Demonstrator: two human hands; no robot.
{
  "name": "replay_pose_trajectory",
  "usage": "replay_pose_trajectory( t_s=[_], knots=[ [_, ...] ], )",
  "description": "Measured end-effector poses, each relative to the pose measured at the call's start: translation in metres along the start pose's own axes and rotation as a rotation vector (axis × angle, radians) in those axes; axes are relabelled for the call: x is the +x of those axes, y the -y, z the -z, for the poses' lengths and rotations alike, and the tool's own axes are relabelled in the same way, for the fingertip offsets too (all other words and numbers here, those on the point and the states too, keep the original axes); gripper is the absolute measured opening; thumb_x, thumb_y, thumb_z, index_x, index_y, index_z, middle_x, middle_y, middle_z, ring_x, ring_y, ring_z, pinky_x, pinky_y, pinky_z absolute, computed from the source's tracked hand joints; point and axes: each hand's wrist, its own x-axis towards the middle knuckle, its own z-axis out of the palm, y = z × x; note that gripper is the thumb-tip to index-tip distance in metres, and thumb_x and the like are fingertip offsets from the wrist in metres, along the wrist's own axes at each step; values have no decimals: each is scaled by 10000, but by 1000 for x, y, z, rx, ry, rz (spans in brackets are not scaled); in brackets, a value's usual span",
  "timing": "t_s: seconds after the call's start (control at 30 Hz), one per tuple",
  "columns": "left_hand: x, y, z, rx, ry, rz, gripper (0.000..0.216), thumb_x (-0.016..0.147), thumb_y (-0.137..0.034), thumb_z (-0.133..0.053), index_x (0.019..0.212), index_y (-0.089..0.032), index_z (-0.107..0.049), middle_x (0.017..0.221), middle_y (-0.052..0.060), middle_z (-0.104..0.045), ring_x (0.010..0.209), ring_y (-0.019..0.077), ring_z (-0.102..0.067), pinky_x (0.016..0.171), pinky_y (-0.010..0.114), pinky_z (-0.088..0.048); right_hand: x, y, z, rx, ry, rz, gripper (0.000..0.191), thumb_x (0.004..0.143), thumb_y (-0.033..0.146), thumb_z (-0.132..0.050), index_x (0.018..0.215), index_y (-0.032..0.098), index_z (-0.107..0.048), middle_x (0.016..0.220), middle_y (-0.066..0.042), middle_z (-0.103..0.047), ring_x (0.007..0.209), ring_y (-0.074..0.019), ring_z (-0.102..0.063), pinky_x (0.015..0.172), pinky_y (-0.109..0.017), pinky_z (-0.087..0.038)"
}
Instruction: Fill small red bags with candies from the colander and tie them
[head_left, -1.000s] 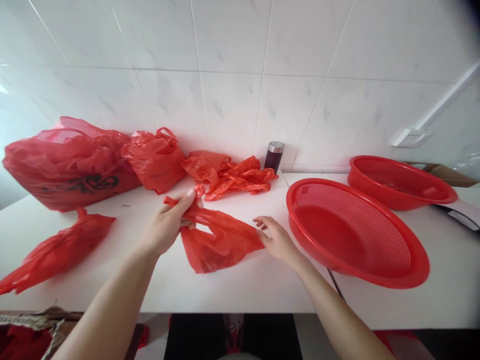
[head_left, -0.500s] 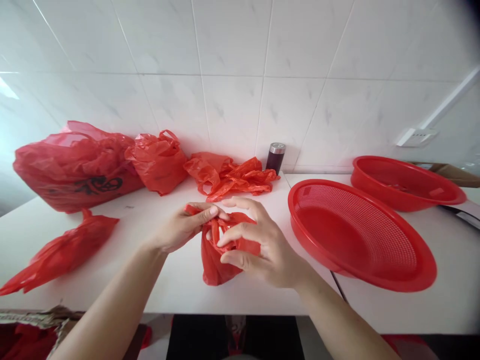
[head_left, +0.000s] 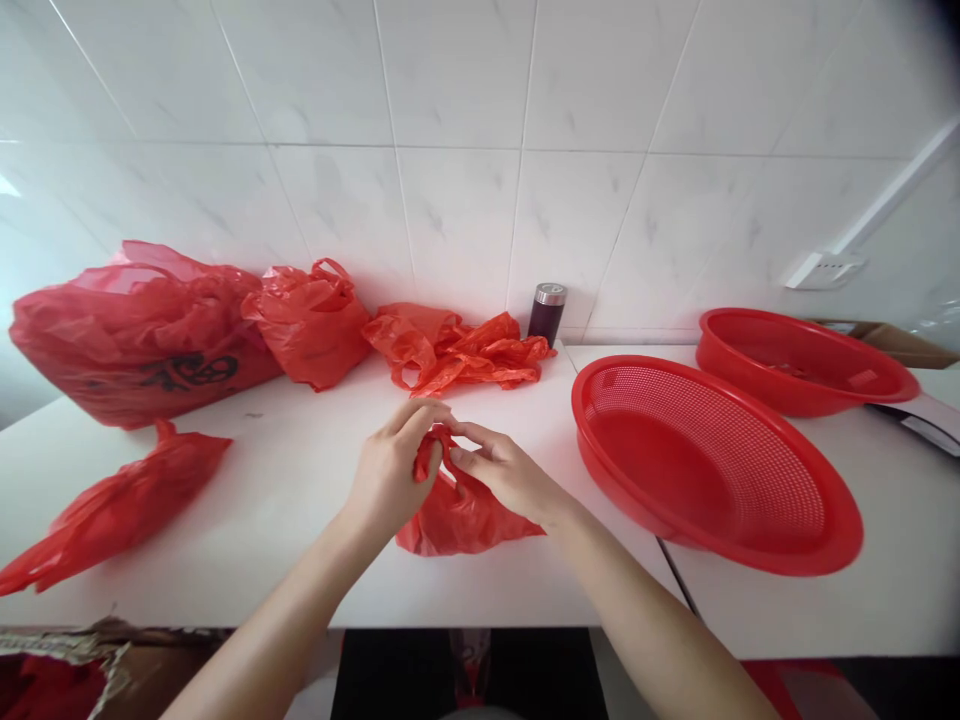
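Observation:
A red plastic bag [head_left: 472,520] rests on the white table in front of me, its top gathered up between my two hands. My left hand [head_left: 401,455] pinches the twisted handles from the left, fingers curled over them. From the right, my right hand [head_left: 506,470] grips the same gathered plastic with thumb and forefinger, and its fingertips nearly meet those of the left. A small gap shows between the handle strips. What the bag contains is hidden.
Full red bags [head_left: 307,325] and a loose pile of red bags [head_left: 480,350] lie along the tiled wall, beside a dark flask [head_left: 547,312]. Another red bag [head_left: 135,500] lies left. A red perforated basket [head_left: 652,470] and a red basin [head_left: 750,380] stand right.
My right hand, spread apart before, has closed on the gathered handles. My left hand has turned over the top, and the bag's body has spread lower and to the right.

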Motion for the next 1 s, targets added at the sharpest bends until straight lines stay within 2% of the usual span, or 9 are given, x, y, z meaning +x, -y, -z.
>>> replay_pose_trajectory(
  t_s=[0.07,0.23,0.3,0.4,0.47,0.57,0.63,0.8,1.0],
  knots=[
    [-2,0,-1,-60,50,6,301,856,-126,-422,1074,-224,-605,1117,56,-648,885,174,-639,760,266,-471,-2,4,1,13,-15,-1,210,931,397,-480,975,216,-577,784,13,-606,715,-126,-586,720,-277,-469],
    [-18,12,0,-224,250,129,392,955,-347,-379,1293,-246,-549,1095,77,-683,976,212,-626,872,325,-466,-12,-1,8,-183,-253,121,211,925,401,-488,843,213,-538,797,22,-573,747,-117,-552,675,-228,-428],
    [-36,27,2,-254,264,246,398,960,-409,-346,1204,-245,-615,1050,75,-701,938,220,-630,852,334,-475,-18,-17,19,-288,-378,123,226,919,405,-489,805,213,-521,777,22,-563,737,-123,-541,653,-225,-413],
    [-70,58,-1,-263,224,436,424,943,-480,-356,909,-224,-692,895,65,-725,802,217,-629,785,327,-482,-26,-55,41,-347,-582,34,261,905,416,-485,743,213,-472,727,11,-570,712,-145,-556,662,-250,-423],
    [-89,73,-9,-292,165,541,429,929,-507,-383,814,-214,-675,875,65,-727,824,221,-635,823,334,-468,-27,-78,49,-354,-632,-43,282,906,440,-463,730,221,-438,717,2,-591,709,-166,-581,675,-274,-436],
    [-99,75,-28,-379,-27,666,428,930,-528,-367,873,-204,-640,943,75,-715,975,232,-632,906,341,-441,-22,-92,39,-438,-658,-118,281,940,478,-372,832,232,-455,817,-16,-648,775,-193,-621,710,-313,-445],
    [-95,66,-44,-396,-127,675,428,938,-534,-331,920,-206,-605,971,70,-695,991,226,-626,875,329,-455,-18,-89,20,-566,-674,-135,305,937,519,-360,981,238,-472,910,-38,-663,827,-218,-630,735,-350,-451],
    [-81,48,-74,-188,1,647,371,966,-492,-235,903,-238,-499,744,-2,-632,661,178,-603,624,269,-442,-16,-86,-14,-938,-541,10,451,825,529,-588,1130,210,-491,1049,-102,-644,926,-285,-604,802,-433,-457],
    [-64,64,-84,-64,106,643,319,957,-451,-277,889,-265,-528,560,-22,-544,529,185,-537,546,254,-348,-19,-98,8,-829,-425,140,240,887,276,-538,1119,225,-509,1101,-79,-621,997,-223,-612,847,-369,-496]
  ],
)
